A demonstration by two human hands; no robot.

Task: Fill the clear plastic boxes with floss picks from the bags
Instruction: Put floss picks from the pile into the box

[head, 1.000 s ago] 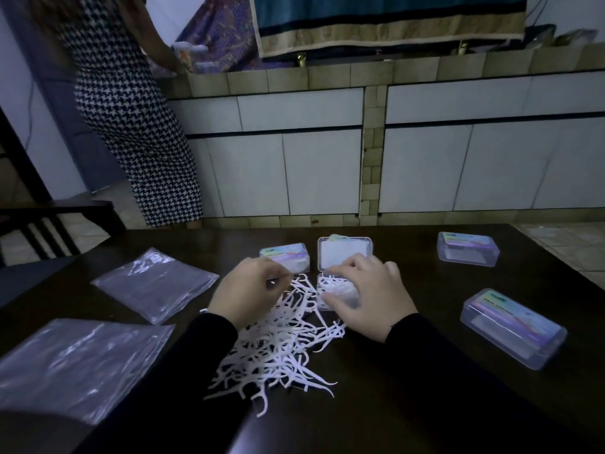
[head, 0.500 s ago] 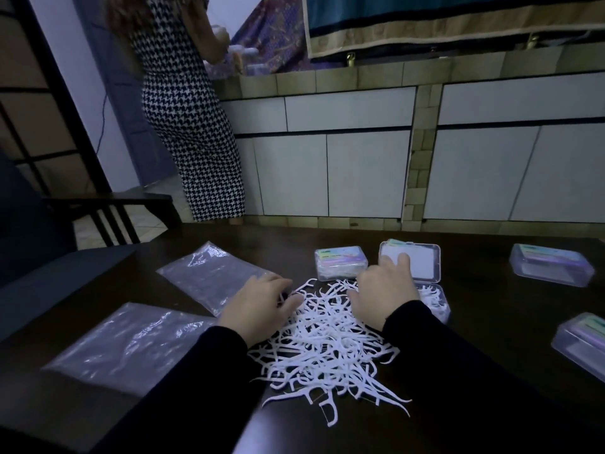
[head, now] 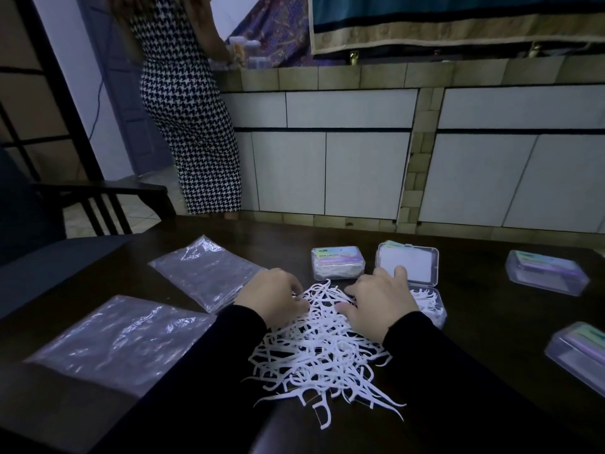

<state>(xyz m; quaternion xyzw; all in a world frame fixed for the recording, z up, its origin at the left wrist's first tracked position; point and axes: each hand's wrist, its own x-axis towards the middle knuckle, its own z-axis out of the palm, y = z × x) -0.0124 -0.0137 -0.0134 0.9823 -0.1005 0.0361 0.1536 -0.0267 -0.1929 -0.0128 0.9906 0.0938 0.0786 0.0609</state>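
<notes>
A loose pile of white floss picks (head: 320,348) lies on the dark table in front of me. My left hand (head: 271,298) sits at the pile's upper left edge, its fingers curled into some picks. My right hand (head: 379,304) rests on the pile's upper right with its fingers spread loosely. Just right of that hand stands an open clear box (head: 432,306) partly filled with picks, its lid (head: 409,262) raised. A closed box full of picks (head: 337,262) stands behind the pile.
Two clear plastic bags (head: 203,276) (head: 121,339) lie flat at the left. Two closed clear boxes (head: 546,271) (head: 579,355) stand at the right, near the table's edge. A person in a checked dress (head: 190,126) stands at the tiled counter (head: 360,73) behind. A dark chair (head: 98,198) is at the left.
My right hand has come off the open box and moved left onto the pile. My left hand stays at the pile's edge. The view has swung to the left.
</notes>
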